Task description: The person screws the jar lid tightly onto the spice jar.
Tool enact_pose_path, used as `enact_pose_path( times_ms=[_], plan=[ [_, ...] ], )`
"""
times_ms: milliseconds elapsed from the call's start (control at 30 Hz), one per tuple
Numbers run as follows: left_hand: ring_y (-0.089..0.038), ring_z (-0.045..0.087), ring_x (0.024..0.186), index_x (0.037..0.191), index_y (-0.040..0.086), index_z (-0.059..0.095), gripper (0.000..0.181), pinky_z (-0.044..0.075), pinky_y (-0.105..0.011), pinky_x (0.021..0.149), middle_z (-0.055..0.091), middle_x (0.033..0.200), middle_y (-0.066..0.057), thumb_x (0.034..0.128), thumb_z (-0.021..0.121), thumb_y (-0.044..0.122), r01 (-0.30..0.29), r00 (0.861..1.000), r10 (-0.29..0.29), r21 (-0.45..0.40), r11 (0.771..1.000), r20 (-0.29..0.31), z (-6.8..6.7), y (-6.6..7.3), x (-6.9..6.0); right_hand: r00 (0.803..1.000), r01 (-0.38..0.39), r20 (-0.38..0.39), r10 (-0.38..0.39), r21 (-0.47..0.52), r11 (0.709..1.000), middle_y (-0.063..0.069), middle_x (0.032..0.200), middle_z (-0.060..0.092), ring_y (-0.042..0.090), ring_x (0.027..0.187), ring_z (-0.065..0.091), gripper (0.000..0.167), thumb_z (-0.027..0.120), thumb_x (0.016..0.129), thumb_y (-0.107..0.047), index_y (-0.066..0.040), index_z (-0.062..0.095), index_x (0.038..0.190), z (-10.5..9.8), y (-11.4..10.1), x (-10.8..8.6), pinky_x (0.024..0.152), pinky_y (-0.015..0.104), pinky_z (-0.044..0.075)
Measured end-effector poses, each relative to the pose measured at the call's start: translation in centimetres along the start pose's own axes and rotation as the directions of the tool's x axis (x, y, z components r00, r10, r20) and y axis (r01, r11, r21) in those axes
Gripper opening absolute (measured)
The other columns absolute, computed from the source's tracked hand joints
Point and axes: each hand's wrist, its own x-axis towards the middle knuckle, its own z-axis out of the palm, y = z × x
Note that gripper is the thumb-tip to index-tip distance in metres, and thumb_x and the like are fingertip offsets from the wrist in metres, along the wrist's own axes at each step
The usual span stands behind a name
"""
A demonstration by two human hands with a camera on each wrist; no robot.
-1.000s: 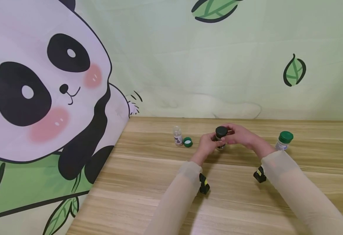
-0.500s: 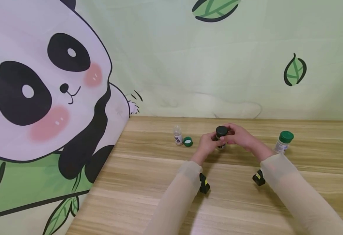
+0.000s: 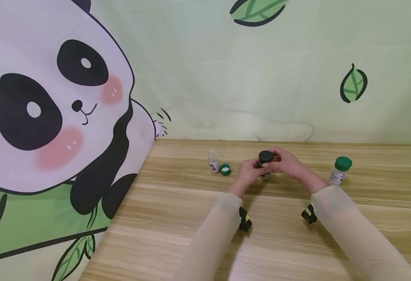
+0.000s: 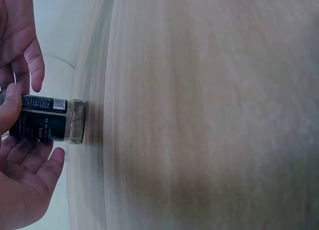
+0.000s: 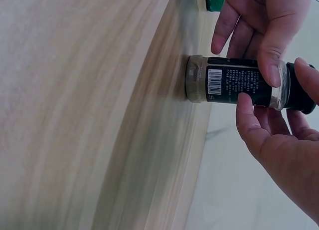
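Observation:
A spice jar with a black cap and a dark printed label stands upright between both hands. My left hand holds its side, the thumb lying across the neck in the right wrist view. My right hand comes from the other side, and its thumb rests on the black cap. Its other fingers curve behind the jar. In the left wrist view the cap lies beyond the image edge, while the label and glass base of the jar show. Whether the base touches the table cannot be told.
On the wooden table, an uncapped small clear jar stands left of the hands, with a green cap lying beside it. Farther right stands a green-capped jar, near the right forearm. A panda-print cloth hangs behind.
The right wrist has shifted slightly down and left, so more of the green-capped jar shows. Both hands stay at the black-capped jar, which keeps its place.

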Motion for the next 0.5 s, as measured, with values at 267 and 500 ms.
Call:
enact_pose_path(
  times_ms=[267, 500],
  plan=[
    [-0.022, 0.068, 0.121, 0.129, 0.010, 0.072, 0.037, 0.053, -0.030, 0.098, 0.073, 0.129, -0.010, 0.0928, 0.076, 0.014, 0.001, 1.000, -0.001, 0.002, 1.000, 0.005, -0.02, 0.12, -0.15, 0.999, -0.010, -0.037, 0.010, -0.002, 1.000, 0.035, 0.150, 0.043, 0.044, 0.136, 0.050, 0.060, 0.063, 0.101, -0.013, 0.011, 0.035, 0.148, 0.29, 0.27, 0.22, 0.100, 0.037, 0.056],
    [-0.020, 0.068, 0.118, 0.129, 0.008, 0.072, 0.037, 0.054, -0.028, 0.097, 0.074, 0.128, -0.011, 0.0926, 0.076, 0.013, 0.011, 1.000, -0.011, -0.029, 1.000, 0.007, -0.06, 0.18, -0.18, 0.996, -0.006, -0.086, 0.006, 0.010, 1.000, 0.036, 0.148, 0.045, 0.044, 0.135, 0.051, 0.063, 0.065, 0.099, -0.014, 0.012, 0.035, 0.148, 0.70, 0.32, 0.24, 0.099, 0.034, 0.057]
  ],
)
